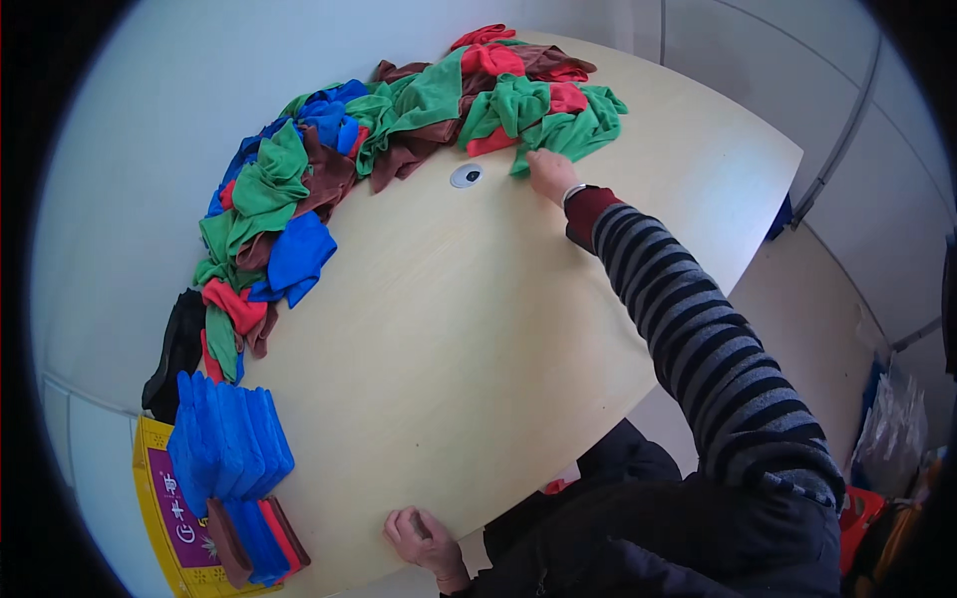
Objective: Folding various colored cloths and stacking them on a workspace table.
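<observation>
My right hand (551, 176) reaches to the far side of the table, its fingers closed on the near edge of a green cloth (583, 122). That cloth lies rumpled at the right end of a long heap, with red cloth showing beneath and between its folds. Loosely curled, my left hand (424, 543) rests on the table's near edge with nothing seen in it. To its left stand folded blue cloths (229, 439) in a neat row, and nearer still a smaller row of folded brown, blue and red cloths (257, 541).
Crumpled green, blue, brown and red cloths (269, 184) curve along the wall side of the pale table (429, 339). A round grommet (467, 176) sits in the tabletop. A black item (177, 354) and a yellow-purple box (164, 498) are at the left. Clear plastic bags (892, 429) lie at the right.
</observation>
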The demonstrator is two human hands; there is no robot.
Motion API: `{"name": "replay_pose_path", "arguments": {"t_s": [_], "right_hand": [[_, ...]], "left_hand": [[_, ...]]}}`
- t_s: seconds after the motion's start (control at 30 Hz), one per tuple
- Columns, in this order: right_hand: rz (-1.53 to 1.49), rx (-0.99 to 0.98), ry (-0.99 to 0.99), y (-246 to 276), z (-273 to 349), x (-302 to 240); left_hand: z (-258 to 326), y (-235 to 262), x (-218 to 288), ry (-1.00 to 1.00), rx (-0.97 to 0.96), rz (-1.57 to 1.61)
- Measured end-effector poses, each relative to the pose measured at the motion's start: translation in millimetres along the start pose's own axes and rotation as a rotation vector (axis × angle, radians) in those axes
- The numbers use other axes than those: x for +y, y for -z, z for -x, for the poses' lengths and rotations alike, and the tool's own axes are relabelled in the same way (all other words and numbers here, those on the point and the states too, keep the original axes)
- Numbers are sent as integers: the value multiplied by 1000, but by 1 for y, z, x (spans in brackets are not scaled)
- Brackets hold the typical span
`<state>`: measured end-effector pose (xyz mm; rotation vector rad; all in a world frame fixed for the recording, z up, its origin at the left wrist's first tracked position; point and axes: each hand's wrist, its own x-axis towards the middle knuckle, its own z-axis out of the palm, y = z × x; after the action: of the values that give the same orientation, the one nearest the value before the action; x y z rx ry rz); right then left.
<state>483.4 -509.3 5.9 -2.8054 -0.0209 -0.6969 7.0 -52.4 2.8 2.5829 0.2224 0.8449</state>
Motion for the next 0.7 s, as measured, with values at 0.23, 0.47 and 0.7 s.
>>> {"name": "replay_pose_path", "arguments": {"t_s": [0.23, 0.47, 0.7], "right_hand": [[-215, -292, 375, 18, 117, -103], [-701, -631, 552, 112, 288, -241], [-1113, -749, 613, 189, 371, -303]], "left_hand": [[3, 9, 0, -64, 12, -23], [6, 10, -1, -26, -109, 224], [8, 27, -11, -311, -185, 230]]}}
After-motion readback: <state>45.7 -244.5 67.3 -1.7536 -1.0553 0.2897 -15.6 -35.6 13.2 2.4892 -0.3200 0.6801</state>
